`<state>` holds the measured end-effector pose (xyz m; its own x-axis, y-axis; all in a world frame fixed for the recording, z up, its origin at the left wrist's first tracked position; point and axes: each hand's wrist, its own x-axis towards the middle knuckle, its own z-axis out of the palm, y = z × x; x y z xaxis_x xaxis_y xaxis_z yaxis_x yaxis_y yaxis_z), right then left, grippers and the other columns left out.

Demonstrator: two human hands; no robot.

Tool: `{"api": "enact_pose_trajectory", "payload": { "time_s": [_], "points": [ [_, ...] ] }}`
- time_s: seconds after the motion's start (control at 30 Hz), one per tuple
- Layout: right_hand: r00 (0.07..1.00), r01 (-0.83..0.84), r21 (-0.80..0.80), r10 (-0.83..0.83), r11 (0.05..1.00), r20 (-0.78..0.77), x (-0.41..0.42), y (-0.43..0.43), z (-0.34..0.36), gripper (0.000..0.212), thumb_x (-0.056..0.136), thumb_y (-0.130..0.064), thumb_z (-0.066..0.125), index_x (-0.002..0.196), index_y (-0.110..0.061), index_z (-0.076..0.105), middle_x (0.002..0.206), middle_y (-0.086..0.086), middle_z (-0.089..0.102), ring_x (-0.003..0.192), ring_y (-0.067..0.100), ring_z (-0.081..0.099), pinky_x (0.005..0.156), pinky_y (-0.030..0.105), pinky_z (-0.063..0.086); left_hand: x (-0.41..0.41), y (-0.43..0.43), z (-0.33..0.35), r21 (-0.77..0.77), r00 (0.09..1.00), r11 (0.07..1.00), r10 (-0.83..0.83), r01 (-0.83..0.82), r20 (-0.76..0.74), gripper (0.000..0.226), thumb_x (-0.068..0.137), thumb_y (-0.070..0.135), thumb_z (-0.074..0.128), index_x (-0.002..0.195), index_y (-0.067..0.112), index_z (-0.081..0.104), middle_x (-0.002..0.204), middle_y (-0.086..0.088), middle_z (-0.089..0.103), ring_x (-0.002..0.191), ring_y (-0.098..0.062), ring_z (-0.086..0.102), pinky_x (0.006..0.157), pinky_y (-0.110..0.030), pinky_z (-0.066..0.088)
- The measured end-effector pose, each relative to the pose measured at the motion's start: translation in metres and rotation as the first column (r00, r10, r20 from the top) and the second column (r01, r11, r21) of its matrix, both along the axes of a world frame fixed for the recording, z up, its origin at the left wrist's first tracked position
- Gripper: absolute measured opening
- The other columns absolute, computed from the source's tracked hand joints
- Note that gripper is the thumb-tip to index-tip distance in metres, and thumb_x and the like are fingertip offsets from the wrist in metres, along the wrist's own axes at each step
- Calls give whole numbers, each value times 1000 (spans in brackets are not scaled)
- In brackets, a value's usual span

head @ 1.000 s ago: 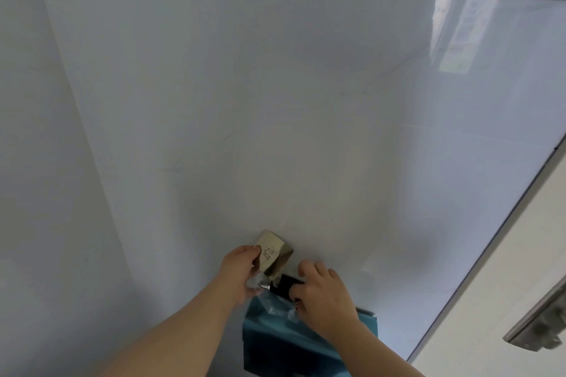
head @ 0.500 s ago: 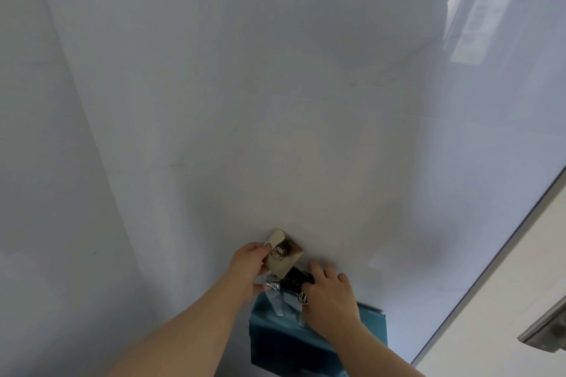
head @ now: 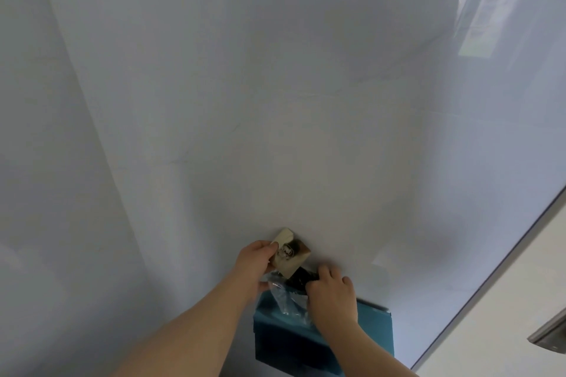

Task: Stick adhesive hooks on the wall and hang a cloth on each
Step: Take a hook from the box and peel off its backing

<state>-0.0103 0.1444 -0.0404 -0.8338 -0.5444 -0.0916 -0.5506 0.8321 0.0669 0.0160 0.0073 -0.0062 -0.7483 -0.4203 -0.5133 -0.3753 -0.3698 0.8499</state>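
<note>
Your left hand (head: 256, 261) pinched a square beige adhesive hook (head: 290, 255) in a tight grip. The pad was tilted like a diamond before the glossy white wall (head: 275, 101). Your right hand (head: 332, 297) curled on a crinkly clear wrapper (head: 283, 295) holding something black (I couldn't tell what), over the matte teal cloth (head: 373, 327).

No legible text anywhere in frame.

Adhesive hook (head: 289, 254), a beige square pinched by the left hand (head: 255, 260), lower centre: dark mark near its middle, blurred, unreadable.

Clear packet (head: 286, 297), gripped by the right hand (head: 332, 297) just below the hook: no print can be made out.

Bright reflection (head: 487, 9) on the wall (head: 275, 86), upper right: faint rows of marks, too washed out to read.
</note>
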Motion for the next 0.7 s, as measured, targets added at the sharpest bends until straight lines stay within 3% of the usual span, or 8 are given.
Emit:
{"api": "enact_pose_trajectory", "payload": {
  "time_s": [0.23,0.37,0.47,0.53,0.63,0.7],
  "points": [
    [991,81,-200,-58,976,119,-7,4,1,30,94,-28,41,114,-19,61,127,2,47,123,23,34,97,33,33,0,-3,-4,-16,1000,1000,22,-22,3,13,93,16,53,81,15,58,89,-9,59,79,-20,55,80,-40,50],
    [968,184,-383,-99,905,232,-10,8,5,23,91,-30,49,97,-20,68,118,-5,53,120,18,38,95,28,35,0,-5,-3,-46,1000,999,17,-16,10,14,94,16,52,81,17,57,84,-5,57,75,-16,53,65,-29,44],
    [907,371,-545,-168,752,386,-10,8,9,23,88,-25,55,69,-13,60,78,-1,54,82,17,51,73,26,42,-1,-4,-2,-66,1000,998,19,-19,5,14,94,16,52,80,16,57,80,-4,56,71,-15,51,59,-25,40],
    [839,503,-613,-176,610,515,-11,9,13,24,87,-19,56,73,-1,62,68,6,50,64,17,44,57,25,37,-2,-4,-2,-76,1000,997,26,-26,-4,14,94,15,52,81,15,57,78,-3,55,69,-15,50,58,-25,39],
    [766,614,-609,-194,502,612,-14,11,18,24,86,-15,56,66,-4,58,65,7,49,62,18,42,55,26,32,-3,-2,-1,-115,1000,993,20,-21,-11,8,94,16,52,89,14,57,78,-3,54,69,-15,49,61,-26,38],
    [762,622,-572,-245,535,599,-16,12,19,25,88,-18,53,64,-10,50,66,7,48,64,19,43,58,26,32,-2,-1,-1,-123,1000,992,11,-12,-11,7,95,16,51,94,13,57,79,-3,55,75,-18,51,66,-28,40]
  ]
}}
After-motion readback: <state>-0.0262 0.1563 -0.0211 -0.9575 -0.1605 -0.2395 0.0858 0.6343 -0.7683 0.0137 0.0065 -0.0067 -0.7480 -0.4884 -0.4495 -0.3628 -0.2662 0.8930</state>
